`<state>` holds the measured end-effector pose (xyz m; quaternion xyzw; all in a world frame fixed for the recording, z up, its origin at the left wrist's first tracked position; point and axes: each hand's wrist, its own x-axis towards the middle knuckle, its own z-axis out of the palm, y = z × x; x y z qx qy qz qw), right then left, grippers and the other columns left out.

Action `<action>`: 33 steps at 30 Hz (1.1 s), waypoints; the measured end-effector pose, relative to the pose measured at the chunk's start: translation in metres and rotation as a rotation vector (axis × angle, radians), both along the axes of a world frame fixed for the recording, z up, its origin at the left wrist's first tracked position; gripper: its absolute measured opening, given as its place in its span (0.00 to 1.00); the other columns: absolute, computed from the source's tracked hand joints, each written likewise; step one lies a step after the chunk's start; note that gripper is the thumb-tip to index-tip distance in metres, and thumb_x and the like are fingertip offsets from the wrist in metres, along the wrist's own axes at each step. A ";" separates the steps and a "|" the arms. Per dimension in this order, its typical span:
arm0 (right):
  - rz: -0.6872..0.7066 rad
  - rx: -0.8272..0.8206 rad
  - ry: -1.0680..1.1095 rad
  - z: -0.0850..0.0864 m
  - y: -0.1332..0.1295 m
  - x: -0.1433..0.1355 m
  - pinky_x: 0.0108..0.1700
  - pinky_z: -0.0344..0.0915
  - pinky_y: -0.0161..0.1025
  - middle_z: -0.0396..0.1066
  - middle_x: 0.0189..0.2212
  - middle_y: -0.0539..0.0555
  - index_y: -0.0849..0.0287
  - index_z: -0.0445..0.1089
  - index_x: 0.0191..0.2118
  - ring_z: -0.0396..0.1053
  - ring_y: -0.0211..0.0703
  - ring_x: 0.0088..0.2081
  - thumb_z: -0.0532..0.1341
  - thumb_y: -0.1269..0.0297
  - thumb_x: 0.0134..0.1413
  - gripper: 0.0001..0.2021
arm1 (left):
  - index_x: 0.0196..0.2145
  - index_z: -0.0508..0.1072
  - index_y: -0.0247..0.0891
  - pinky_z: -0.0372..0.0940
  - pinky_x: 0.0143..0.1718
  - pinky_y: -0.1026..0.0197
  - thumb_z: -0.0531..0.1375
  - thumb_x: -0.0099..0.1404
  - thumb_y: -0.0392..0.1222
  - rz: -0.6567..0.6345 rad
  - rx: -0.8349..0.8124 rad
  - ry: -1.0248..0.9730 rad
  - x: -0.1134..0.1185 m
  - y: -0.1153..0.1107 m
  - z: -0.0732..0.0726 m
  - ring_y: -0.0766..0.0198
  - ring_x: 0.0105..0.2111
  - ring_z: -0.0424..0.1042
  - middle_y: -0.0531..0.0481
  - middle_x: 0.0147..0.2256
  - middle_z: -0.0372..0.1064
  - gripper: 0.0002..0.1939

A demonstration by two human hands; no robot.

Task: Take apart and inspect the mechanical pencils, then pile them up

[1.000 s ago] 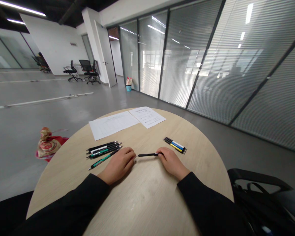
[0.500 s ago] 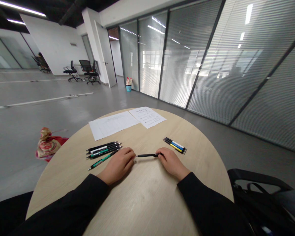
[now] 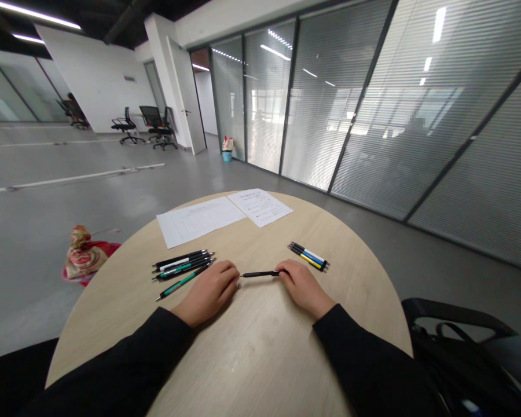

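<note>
At the table (image 3: 243,359), a black pen (image 3: 259,274) seems mid-adjustment, needing steadiness next: right hand (image 3: 304,288) pinching it, left hand (image 3: 211,293) unclear in grip.

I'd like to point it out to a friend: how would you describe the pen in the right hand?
On the pale round table, look between the left hand and right hand. The black pen there has one end in the right hand. Unlike the other pens, bunched to either side, it alone is held.
</note>
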<state>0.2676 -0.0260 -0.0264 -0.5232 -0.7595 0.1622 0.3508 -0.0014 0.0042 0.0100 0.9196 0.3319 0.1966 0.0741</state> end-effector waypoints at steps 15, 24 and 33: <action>0.007 0.011 -0.020 -0.003 0.002 0.002 0.49 0.64 0.43 0.75 0.38 0.55 0.59 0.73 0.40 0.70 0.46 0.43 0.58 0.75 0.62 0.08 | 0.36 0.70 0.38 0.65 0.40 0.58 0.48 0.74 0.40 0.005 -0.102 -0.057 0.001 0.000 0.000 0.58 0.37 0.67 0.45 0.38 0.67 0.13; 0.003 0.032 -0.021 -0.002 0.001 0.001 0.48 0.64 0.43 0.74 0.37 0.55 0.59 0.74 0.39 0.70 0.45 0.42 0.59 0.76 0.60 0.08 | 0.35 0.70 0.38 0.64 0.40 0.58 0.47 0.75 0.42 0.001 -0.141 -0.092 0.000 0.000 0.001 0.59 0.36 0.67 0.46 0.36 0.67 0.15; 0.013 0.067 -0.006 -0.001 0.000 0.001 0.48 0.64 0.44 0.74 0.37 0.55 0.58 0.74 0.39 0.69 0.46 0.42 0.58 0.75 0.61 0.08 | 0.34 0.70 0.38 0.64 0.40 0.58 0.48 0.74 0.42 -0.011 -0.151 -0.111 -0.001 0.000 0.002 0.59 0.36 0.67 0.47 0.35 0.68 0.14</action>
